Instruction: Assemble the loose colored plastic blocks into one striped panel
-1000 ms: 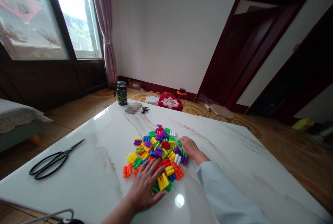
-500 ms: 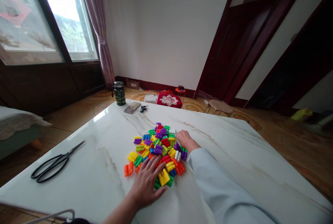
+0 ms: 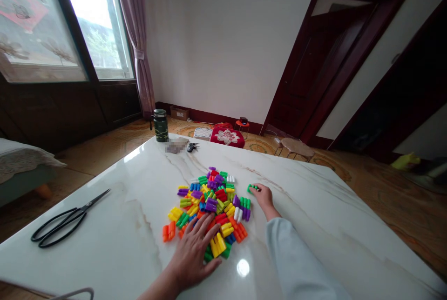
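A loose pile of coloured plastic building pieces (image 3: 221,195) lies on the white marbled table (image 3: 132,225). They are red, yellow, green, purple, blue, orange and white. My left hand (image 3: 195,249) rests on the near side of the pile, fingers spread, holding nothing that I can see. Just right of the pile, my right hand (image 3: 264,196) pinches a green plastic piece (image 3: 253,189) at or just above the tabletop; whether it touches the table I cannot tell. My fingers partly cover that piece.
Black-handled scissors (image 3: 71,218) lie at the left of the table. Along the far edge stand a dark green flask (image 3: 160,126), a blurred flat object (image 3: 176,145) and keys (image 3: 192,147). A stool (image 3: 296,147) and a red flowered cushion (image 3: 227,137) are beyond the table.
My right hand has moved right, away from the pile's edge, with a green piece now showing in its fingers. My left hand has stayed on the pile.
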`<action>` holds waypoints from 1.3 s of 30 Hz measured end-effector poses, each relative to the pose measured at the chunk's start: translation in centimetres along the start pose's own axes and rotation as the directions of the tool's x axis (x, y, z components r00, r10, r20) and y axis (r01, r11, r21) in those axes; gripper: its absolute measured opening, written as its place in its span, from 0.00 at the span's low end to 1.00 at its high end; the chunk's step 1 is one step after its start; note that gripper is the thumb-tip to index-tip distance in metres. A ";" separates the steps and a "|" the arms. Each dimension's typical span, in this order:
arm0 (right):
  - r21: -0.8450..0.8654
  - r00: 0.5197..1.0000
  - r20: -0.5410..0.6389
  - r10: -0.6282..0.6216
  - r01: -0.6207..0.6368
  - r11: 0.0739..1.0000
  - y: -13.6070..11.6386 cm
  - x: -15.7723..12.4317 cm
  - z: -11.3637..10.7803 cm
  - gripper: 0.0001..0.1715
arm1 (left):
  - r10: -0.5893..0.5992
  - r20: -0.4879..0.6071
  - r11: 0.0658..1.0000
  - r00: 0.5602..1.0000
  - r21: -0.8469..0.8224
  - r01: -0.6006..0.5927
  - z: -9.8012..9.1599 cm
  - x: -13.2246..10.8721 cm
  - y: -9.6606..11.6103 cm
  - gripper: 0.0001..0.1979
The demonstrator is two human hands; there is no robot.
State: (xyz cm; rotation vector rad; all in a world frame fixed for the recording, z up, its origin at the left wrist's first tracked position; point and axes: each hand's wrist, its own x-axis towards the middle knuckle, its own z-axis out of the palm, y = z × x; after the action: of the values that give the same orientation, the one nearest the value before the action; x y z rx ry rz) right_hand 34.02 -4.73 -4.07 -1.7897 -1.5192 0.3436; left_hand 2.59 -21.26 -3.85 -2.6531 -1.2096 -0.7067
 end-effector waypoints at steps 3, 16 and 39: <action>0.060 0.999 0.040 -0.038 0.035 0.998 1.1 0.1 0.9 0.16 | 0.014 0.012 0.999 1.000 0.033 -0.014 0.0 -0.1 -0.1 0.37; -0.082 0.981 0.173 -0.085 0.100 0.992 -0.7 1.8 2.0 0.18 | 0.014 0.033 0.999 0.999 0.034 -0.015 -0.2 0.1 0.0 0.38; -0.292 0.615 0.670 -0.415 0.733 0.614 -3.2 -5.4 -5.5 0.25 | -0.003 -0.031 0.999 1.000 -0.038 0.002 -0.1 0.0 0.0 0.36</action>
State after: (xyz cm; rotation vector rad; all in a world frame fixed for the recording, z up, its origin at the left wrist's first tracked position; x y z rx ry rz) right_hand 33.74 -11.71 0.48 -1.4595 -2.7801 0.0546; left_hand 2.56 -21.26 -3.78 -2.6609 -1.2034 -0.7758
